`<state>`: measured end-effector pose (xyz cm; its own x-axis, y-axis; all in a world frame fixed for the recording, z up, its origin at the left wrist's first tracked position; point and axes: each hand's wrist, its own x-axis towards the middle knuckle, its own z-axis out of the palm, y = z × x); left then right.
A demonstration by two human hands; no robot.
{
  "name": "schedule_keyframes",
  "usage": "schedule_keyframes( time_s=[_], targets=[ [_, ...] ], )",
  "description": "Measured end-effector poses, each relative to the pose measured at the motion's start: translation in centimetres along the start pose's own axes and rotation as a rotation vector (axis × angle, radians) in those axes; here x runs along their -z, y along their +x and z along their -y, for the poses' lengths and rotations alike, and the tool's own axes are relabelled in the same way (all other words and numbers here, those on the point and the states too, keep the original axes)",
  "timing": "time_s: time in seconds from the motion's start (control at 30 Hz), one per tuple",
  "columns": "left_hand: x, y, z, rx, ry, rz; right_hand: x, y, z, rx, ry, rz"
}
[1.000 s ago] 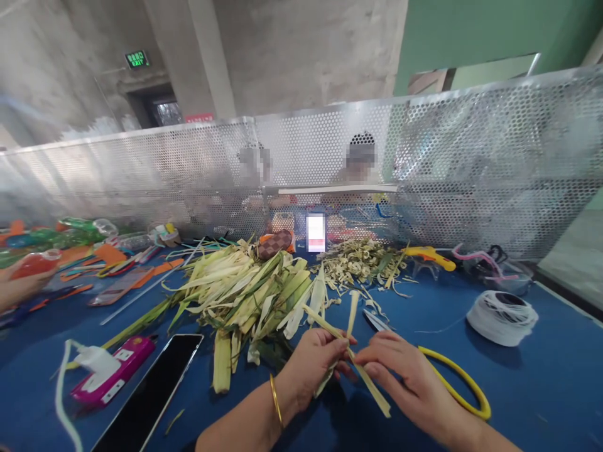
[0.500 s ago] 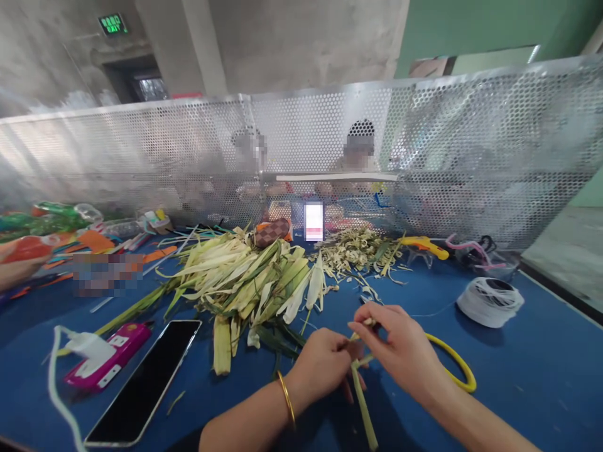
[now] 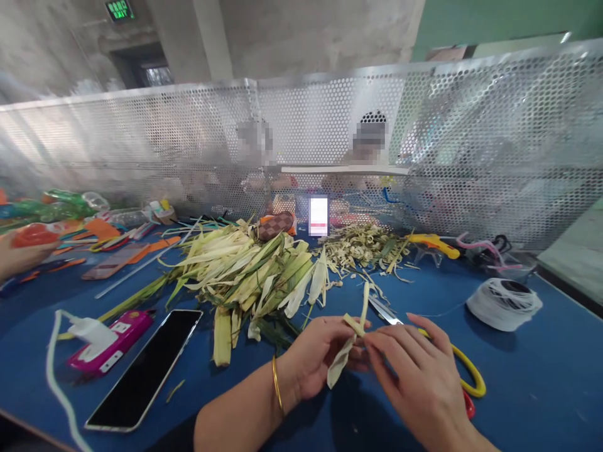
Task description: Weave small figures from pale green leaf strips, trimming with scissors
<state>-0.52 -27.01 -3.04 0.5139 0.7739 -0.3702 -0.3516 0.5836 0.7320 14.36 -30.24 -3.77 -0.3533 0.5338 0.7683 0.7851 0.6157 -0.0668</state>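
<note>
My left hand [image 3: 311, 358], with a gold bangle at its wrist, is closed on a folded corn husk strip [image 3: 364, 304]. One end of the strip points up and away; a wider, pale end hangs down below the fingers. From the right side, my right hand [image 3: 417, 370] pinches the strip where its parts cross, its fingertips close to those of the left. Beneath and behind my right hand lies a pair of scissors [image 3: 382, 310] with yellow and red handles, partly covered by the hand. A heap of corn husks [image 3: 249, 276] lies just beyond my left hand.
Curly husk shreds [image 3: 367, 251] lie before a perforated screen [image 3: 315, 119]. At right are a white thread spool [image 3: 504, 304] and a yellow glue gun [image 3: 433, 243]. A phone [image 3: 146, 370] and magenta power strip [image 3: 113, 342] lie left. Another person's hand [image 3: 23, 254] reaches in far left.
The husk strip has been turned: its long end pointed down toward me before and an end now points up. My right hand has moved lower and nearer, uncovering the scissor blades.
</note>
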Motion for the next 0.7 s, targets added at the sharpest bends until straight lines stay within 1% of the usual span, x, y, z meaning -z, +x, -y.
schedule_keyframes(
  time_s=[0.1,0.23,0.3,0.4,0.47,0.5,0.57,0.63,0.7],
  targets=[
    [0.1,-0.1,-0.1,-0.026,-0.076,-0.003,-0.4,-0.2,0.2,-0.023,0.007,0.007],
    [0.4,0.1,0.3,-0.058,-0.064,-0.055,-0.8,-0.5,0.5,0.011,-0.021,0.007],
    [0.5,0.3,0.6,-0.067,-0.076,-0.065,-1.1,-0.6,0.7,0.097,-0.031,0.024],
    [0.6,0.4,0.8,-0.078,-0.066,-0.069,-1.5,-0.8,1.0,0.280,-0.017,0.117],
    [0.6,0.5,1.0,-0.080,-0.042,-0.069,-1.8,-0.9,1.2,0.328,-0.032,0.156],
    [0.6,0.5,1.0,-0.080,-0.031,-0.067,-1.9,-0.9,1.2,0.313,-0.034,0.151],
    [0.6,0.5,1.1,-0.077,-0.005,-0.063,-1.8,-0.9,1.1,0.227,0.025,0.121],
    [0.6,0.5,1.1,-0.075,0.019,-0.062,-1.4,-0.7,0.7,0.086,0.139,0.066],
    [0.6,0.4,0.9,-0.074,0.041,-0.056,-1.2,-0.6,0.1,-0.117,0.243,0.024]
  ],
)
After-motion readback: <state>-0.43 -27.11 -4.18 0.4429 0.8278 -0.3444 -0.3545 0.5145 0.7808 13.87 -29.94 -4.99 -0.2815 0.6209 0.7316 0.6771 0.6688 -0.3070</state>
